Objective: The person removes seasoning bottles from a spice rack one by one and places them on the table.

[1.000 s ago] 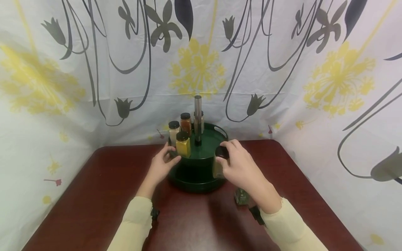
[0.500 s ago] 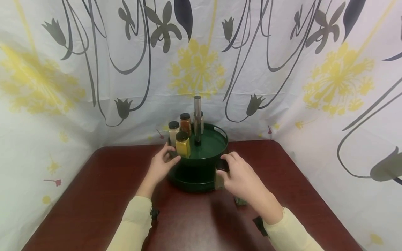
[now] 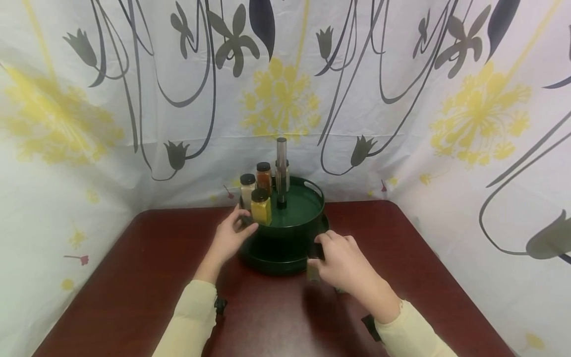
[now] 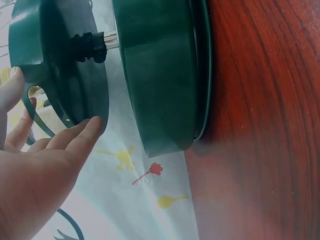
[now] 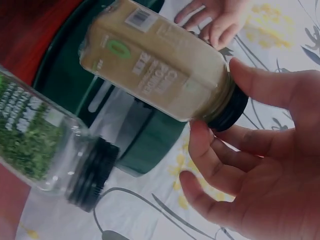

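Observation:
My right hand (image 3: 348,260) pinches the black lid of a spice jar (image 5: 155,65) filled with tan powder. The jar hangs upright at the front right of a green two-tier turntable (image 3: 299,203), low over the table. My left hand (image 3: 229,233) rests its spread fingers against the left side of the upper tier, around the handle cutout (image 4: 36,92). A second jar (image 5: 30,130), holding green dried herbs, stands beside the right hand and is mostly hidden by it in the head view.
Several spice jars stand on the upper tier's left, among them a yellow one (image 3: 261,210) and an orange-red one (image 3: 264,178). A metal post (image 3: 281,163) rises from its middle. The lower tier (image 3: 276,267) sits on the dark red table (image 3: 169,258), before a patterned curtain (image 3: 187,119).
My right hand has lowered the tan spice jar from beside the upper tier's edge to in front of the lower tier. My left hand stays against the upper tier.

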{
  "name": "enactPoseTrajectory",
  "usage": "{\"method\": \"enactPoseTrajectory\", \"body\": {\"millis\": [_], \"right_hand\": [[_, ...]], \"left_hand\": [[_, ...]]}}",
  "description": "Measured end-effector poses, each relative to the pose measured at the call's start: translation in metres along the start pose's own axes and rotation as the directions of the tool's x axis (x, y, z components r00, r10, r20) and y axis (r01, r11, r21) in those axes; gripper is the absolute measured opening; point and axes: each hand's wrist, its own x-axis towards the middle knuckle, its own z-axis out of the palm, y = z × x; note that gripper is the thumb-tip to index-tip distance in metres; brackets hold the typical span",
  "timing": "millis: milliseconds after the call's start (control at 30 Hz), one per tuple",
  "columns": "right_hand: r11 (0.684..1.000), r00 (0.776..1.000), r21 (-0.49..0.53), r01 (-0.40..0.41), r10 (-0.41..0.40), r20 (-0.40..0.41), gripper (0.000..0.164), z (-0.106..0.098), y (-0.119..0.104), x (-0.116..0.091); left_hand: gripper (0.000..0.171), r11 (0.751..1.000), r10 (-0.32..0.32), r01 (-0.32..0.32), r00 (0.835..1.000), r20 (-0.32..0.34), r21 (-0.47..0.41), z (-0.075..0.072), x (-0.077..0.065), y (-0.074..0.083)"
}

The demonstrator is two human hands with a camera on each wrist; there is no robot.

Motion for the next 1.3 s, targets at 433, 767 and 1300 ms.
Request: {"method": "enactPoseTrajectory", "body": {"millis": [433,767,1300], "right_hand": [[0.996,0.998,-0.087,-0.03,0.035,0.059,0.043,0.019,0.011,0.006],[0.998,0.997,-0.05,0.045,-0.042,0.065,0.022,0.029,0.017,0.006],[0.997,0.981,-0.032,0.069,-0.062,0.185,0.015,0.018,0.013,0.007]], "left_hand": [[0.038,1.0,0.0,0.0,1.0,0.003,0.008,0.0,0.0,0.001],[0.039,1.0,0.011,-0.011,1.0,0.001,0.008,0.0,0.0,0.001],[0.051,1.0,-0.007,0.008,1.0,-0.031,0.014,-0.008,0.004,0.012]]}}
